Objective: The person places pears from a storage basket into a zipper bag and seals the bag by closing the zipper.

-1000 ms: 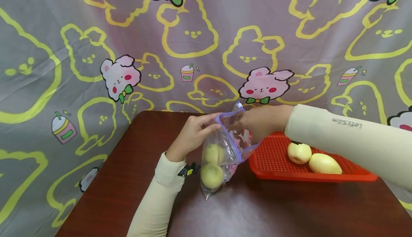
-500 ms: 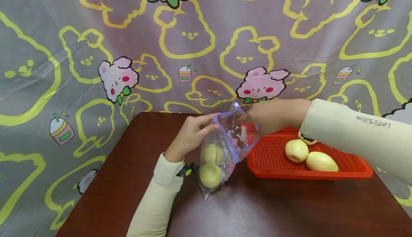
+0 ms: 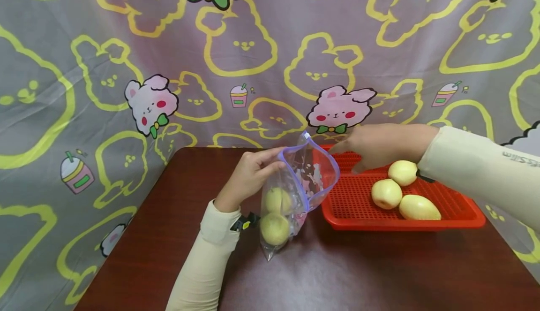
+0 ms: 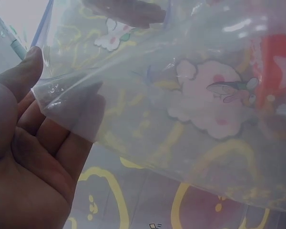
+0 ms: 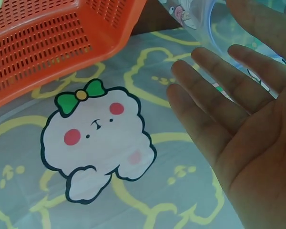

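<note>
My left hand [image 3: 253,172] pinches the rim of a clear zip bag [image 3: 297,175] with a purple zip edge; its mouth gapes toward the right. Inside the bag, two round yellow-green fruits [image 3: 275,229], which look like pears or apples, sit one above the other. In the left wrist view the thumb and fingers hold the clear plastic [image 4: 133,105] between them. My right hand [image 3: 375,147] hovers over the left part of a red plastic basket [image 3: 350,203], fingers spread and holding nothing. Several pale yellow fruits [image 3: 386,193] lie in the basket, under and beside the right forearm.
The dark reddish-brown table [image 3: 337,273] carries the bag and basket. Behind it hangs a grey curtain [image 3: 253,57] with yellow bear outlines and pink rabbits. The basket's near rim [image 3: 401,225] stands just right of the bag.
My right hand has come out of the bag's mouth and moved right, over the basket. A third fruit in the basket now shows from behind the arm. My left hand still holds the bag.
</note>
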`<act>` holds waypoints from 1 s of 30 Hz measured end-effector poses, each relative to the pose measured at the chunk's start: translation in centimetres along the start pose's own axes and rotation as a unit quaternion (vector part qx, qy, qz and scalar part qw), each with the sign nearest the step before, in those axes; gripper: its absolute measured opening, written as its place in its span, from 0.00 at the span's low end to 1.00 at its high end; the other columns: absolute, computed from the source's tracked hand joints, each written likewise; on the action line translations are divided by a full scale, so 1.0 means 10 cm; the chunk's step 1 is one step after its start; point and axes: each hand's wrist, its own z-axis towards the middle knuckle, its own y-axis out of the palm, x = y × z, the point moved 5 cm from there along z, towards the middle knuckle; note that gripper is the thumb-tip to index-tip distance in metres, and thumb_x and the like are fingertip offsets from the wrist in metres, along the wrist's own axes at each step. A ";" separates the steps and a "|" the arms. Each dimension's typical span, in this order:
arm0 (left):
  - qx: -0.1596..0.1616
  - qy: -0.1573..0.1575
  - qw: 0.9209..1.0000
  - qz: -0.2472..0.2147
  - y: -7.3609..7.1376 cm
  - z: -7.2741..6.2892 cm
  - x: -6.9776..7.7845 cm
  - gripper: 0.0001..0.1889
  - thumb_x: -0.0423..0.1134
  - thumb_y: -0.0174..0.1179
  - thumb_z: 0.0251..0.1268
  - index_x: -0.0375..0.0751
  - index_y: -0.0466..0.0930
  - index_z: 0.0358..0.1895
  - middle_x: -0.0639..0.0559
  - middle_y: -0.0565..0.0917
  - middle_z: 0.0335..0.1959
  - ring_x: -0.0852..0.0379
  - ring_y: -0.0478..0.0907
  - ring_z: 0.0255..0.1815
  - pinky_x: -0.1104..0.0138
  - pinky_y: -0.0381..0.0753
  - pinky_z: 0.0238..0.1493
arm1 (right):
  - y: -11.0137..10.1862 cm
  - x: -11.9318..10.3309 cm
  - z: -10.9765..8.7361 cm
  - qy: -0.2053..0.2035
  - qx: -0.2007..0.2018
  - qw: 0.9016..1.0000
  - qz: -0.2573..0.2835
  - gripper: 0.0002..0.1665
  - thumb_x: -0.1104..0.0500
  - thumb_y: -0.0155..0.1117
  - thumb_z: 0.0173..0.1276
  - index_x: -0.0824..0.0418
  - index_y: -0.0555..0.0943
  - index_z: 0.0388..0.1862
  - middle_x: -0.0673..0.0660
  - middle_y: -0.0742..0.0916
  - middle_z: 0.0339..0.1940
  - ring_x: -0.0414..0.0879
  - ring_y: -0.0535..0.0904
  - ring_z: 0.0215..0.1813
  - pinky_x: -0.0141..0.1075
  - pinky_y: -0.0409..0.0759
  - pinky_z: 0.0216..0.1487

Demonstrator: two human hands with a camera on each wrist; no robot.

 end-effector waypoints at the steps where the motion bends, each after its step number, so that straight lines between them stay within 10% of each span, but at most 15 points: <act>1: 0.000 0.002 1.000 -0.002 0.00 0.00 0.00 0.17 0.35 0.65 0.63 0.36 0.82 0.55 0.52 0.84 0.27 0.61 0.71 0.24 0.67 0.73 0.29 | 0.00 0.00 -0.02 0.001 0.003 1.000 -0.002 0.34 0.54 0.78 0.53 0.54 0.80 0.61 0.51 0.85 0.47 0.44 0.79 0.38 0.42 0.79 0.41; 12: 0.001 0.003 1.000 0.007 -0.05 -0.02 0.04 0.18 0.34 0.66 0.62 0.35 0.82 0.55 0.53 0.81 0.23 0.63 0.70 0.23 0.68 0.72 0.27 | 0.07 0.06 -0.21 0.050 -0.020 0.998 0.032 0.34 0.56 0.77 0.54 0.55 0.80 0.62 0.55 0.83 0.56 0.54 0.79 0.55 0.51 0.76 0.53; 30: -0.002 0.002 1.000 0.003 -0.06 -0.03 0.05 0.18 0.35 0.65 0.63 0.35 0.82 0.55 0.52 0.83 0.26 0.62 0.72 0.25 0.68 0.74 0.29 | 0.27 0.23 -0.37 0.080 -0.030 0.995 0.047 0.32 0.59 0.77 0.53 0.55 0.81 0.60 0.52 0.84 0.54 0.44 0.81 0.41 0.45 0.79 0.43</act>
